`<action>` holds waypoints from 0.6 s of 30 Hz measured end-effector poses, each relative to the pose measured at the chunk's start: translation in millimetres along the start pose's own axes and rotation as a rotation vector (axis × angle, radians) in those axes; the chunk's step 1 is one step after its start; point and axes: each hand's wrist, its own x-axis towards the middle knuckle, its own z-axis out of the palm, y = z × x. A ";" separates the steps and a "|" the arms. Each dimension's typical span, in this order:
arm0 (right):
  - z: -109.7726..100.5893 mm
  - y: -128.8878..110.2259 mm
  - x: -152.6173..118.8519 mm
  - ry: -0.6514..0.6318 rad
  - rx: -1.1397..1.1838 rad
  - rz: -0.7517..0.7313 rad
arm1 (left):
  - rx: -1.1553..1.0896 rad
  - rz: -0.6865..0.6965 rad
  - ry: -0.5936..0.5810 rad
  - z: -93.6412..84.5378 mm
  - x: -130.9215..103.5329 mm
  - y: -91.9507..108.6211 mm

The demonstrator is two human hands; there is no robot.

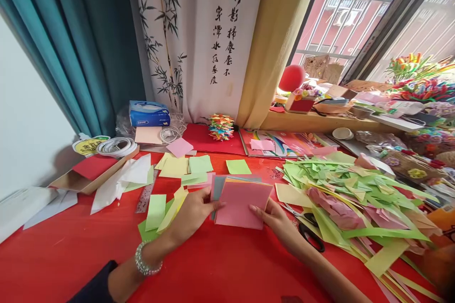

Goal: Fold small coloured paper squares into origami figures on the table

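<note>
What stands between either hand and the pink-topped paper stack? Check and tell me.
Nothing visible: the left hand holds the pink-topped paper stack by its left side, and the right hand holds its right side, both thumbs on top. The scissors lie right of the right hand, not between it and the stack.

Grey sheet [219, 185] mostly behind pink sheet [244, 201]
</note>
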 end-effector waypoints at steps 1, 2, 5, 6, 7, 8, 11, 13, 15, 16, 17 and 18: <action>-0.9 0.7 0.5 0.002 0.011 0.012 | 0.033 -0.002 0.037 -0.9 0.0 0.5; -2.3 1.2 1.0 0.012 0.013 0.019 | 0.063 0.000 0.068 -2.1 -0.2 1.3; -8.3 -0.1 1.9 0.081 -0.040 -0.005 | 0.113 0.039 0.111 -6.2 -1.6 4.4; -10.2 -1.1 1.7 0.103 -0.063 -0.024 | 0.122 0.055 0.113 -7.3 -2.1 5.5; -11.5 -2.0 1.4 0.117 -0.078 -0.041 | 0.132 0.068 0.110 -8.1 -2.6 6.3; -12.2 -2.6 1.0 0.121 -0.083 -0.050 | 0.142 0.075 0.104 -8.5 -3.0 6.9; -10.0 -2.8 0.7 0.111 -0.065 -0.032 | 0.168 0.062 0.082 -8.1 -3.4 5.9; -7.5 -3.0 0.9 0.102 -0.069 -0.015 | 0.184 0.045 0.072 -7.3 -3.2 3.6; -7.6 -5.8 0.4 0.094 -0.102 -0.020 | 0.192 0.033 0.073 -7.1 -2.7 1.8; -9.2 -8.5 -0.5 0.097 -0.127 -0.029 | 0.191 0.029 0.074 -7.5 -2.6 1.7; -12.0 -11.8 -2.0 0.110 -0.156 -0.041 | 0.187 0.026 0.081 -8.2 -2.6 2.2; -15.8 -15.7 -3.9 0.145 -0.182 -0.057 | 0.181 0.026 0.095 -9.1 -2.8 3.5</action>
